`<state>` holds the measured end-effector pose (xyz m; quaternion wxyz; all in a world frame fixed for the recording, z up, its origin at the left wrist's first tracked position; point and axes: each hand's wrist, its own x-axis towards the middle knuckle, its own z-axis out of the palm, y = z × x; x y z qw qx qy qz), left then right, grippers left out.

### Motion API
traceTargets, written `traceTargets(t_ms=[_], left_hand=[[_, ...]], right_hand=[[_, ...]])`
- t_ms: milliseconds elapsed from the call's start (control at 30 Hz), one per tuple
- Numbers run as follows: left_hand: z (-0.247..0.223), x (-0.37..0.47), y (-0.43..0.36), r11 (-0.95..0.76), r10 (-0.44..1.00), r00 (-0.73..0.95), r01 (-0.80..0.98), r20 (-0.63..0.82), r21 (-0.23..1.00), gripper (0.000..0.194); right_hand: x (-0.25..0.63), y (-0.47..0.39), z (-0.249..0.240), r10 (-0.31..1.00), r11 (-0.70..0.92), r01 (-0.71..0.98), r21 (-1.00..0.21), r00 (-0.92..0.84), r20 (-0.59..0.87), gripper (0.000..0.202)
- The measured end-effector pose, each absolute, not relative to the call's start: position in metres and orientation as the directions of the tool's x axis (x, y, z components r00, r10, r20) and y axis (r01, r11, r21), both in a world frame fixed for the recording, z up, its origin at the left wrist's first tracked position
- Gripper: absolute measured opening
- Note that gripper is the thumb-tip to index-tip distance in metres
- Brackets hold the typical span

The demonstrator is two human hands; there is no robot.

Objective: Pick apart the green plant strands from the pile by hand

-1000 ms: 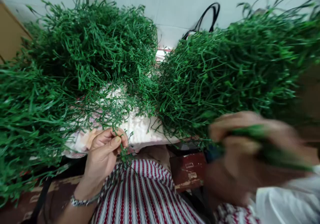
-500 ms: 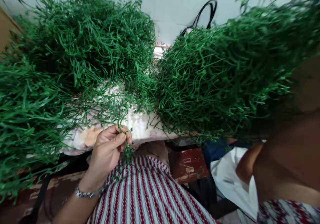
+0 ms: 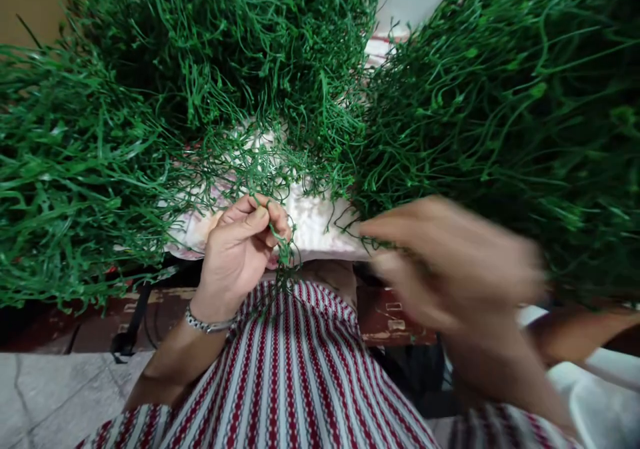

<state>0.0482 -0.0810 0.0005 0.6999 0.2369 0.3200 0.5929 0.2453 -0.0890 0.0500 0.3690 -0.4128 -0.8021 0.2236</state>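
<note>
Left hand (image 3: 240, 252) closed, thumb and fingertips pinching a small bunch of thin green stems (image 3: 284, 259) that hangs down over the striped red-and-white cloth (image 3: 295, 375) on the lap. Long axis of the bunch near vertical, tips downward, just right of the left hand's knuckles. Right hand (image 3: 450, 262) blurred, just right of the bunch and level with it, fingers pointing left toward it; open or closed, cannot tell. Left hand touching the stems, right hand near but apart. Above and beside both hands, big heaps of green stems (image 3: 150, 102): wiry, curling, glossy, tangled. Between the heaps, a white textured sheet (image 3: 315, 219), bumpy and soft-looking. On the left wrist, a metal bracelet (image 3: 207, 324).
</note>
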Motion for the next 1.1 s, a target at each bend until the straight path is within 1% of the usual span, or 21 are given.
traceTargets(t_ms=[67,100,133,200,267,367,433,500,567,633,700,733,767,800,833,900,967,1000,1100], left_hand=[[0.003,0.053,-0.080,0.169,0.984,0.080,-0.684,-0.158,0.709,0.009],[0.004,0.055,-0.079,0.150,0.987,0.060,-0.678,-0.149,0.719,0.008],[0.004,0.057,-0.079,0.128,0.990,0.040,-0.665,-0.136,0.736,0.007],[0.003,0.060,-0.078,0.080,0.996,0.009,-0.616,-0.094,0.784,0.005],[0.000,0.058,-0.078,0.023,1.000,0.002,-0.551,-0.026,0.834,0.004],[-0.005,0.050,-0.081,-0.056,0.997,0.033,-0.402,0.075,0.914,0.018],[-0.007,0.044,-0.085,-0.090,0.991,0.075,-0.226,0.109,0.970,0.022],[-0.008,0.039,-0.089,-0.161,0.980,0.113,-0.008,0.161,0.987,0.020],[-0.008,0.036,-0.094,-0.263,0.964,0.091,0.174,0.250,0.949,0.017],[-0.008,0.034,-0.100,-0.358,0.921,-0.036,0.317,0.388,0.878,0.017],[-0.008,0.032,-0.105,-0.449,0.797,-0.173,0.471,0.579,0.759,0.020],[-0.009,0.031,-0.108,-0.493,0.723,-0.181,0.540,0.667,0.682,0.022],[-0.009,0.031,-0.111,-0.523,0.681,-0.141,0.593,0.719,0.612,0.023],[-0.011,0.032,-0.113,-0.537,0.676,-0.076,0.630,0.733,0.561,0.024],[-0.013,0.033,-0.115,-0.532,0.704,-0.008,0.657,0.710,0.534,0.023],[-0.018,0.037,-0.116,-0.477,0.793,0.078,0.696,0.604,0.537,0.021],[-0.023,0.040,-0.114,-0.405,0.856,0.060,0.694,0.513,0.596,0.018],[-0.026,0.041,-0.113,-0.385,0.874,0.038,0.664,0.485,0.641,0.015],[-0.031,0.038,-0.107,-0.374,0.889,-0.028,0.528,0.456,0.763,0.009]], right_hand=[[0.229,-0.085,0.029,0.739,0.649,0.460,-0.606,-0.570,0.359,0.019],[0.221,-0.084,0.017,0.703,0.680,0.431,-0.592,-0.613,0.361,0.019],[0.214,-0.083,0.005,0.692,0.692,0.406,-0.597,-0.608,0.390,0.017],[0.206,-0.083,-0.014,0.727,0.662,0.361,-0.657,-0.520,0.448,0.013],[0.205,-0.084,-0.026,0.787,0.586,0.279,-0.760,-0.420,0.453,0.011],[0.212,-0.082,-0.031,0.875,0.402,0.100,-0.910,-0.336,0.349,0.008],[0.217,-0.080,-0.030,0.896,0.282,-0.015,-0.959,-0.353,0.269,0.008],[0.217,-0.077,-0.028,0.895,0.178,-0.124,-0.976,-0.391,0.213,0.008],[0.215,-0.074,-0.028,0.893,0.092,-0.224,-0.970,-0.411,0.180,0.007],[0.212,-0.072,-0.029,0.895,0.034,-0.292,-0.956,-0.417,0.159,0.007],[0.209,-0.071,-0.030,0.900,0.007,-0.323,-0.946,-0.411,0.146,0.008],[0.207,-0.071,-0.031,0.904,0.003,-0.332,-0.943,-0.402,0.144,0.008],[0.205,-0.071,-0.033,0.909,0.004,-0.342,-0.940,-0.389,0.146,0.009],[0.202,-0.072,-0.034,0.916,0.008,-0.354,-0.935,-0.372,0.149,0.009],[0.199,-0.073,-0.035,0.923,0.014,-0.365,-0.931,-0.352,0.152,0.010],[0.192,-0.075,-0.037,0.937,0.023,-0.368,-0.930,-0.316,0.148,0.010],[0.185,-0.078,-0.039,0.944,0.053,-0.332,-0.942,-0.291,0.156,0.012],[0.183,-0.078,-0.040,0.942,0.083,-0.305,-0.949,-0.286,0.174,0.013],[0.180,-0.078,-0.038,0.905,0.247,-0.184,-0.951,-0.308,0.295,0.012]])
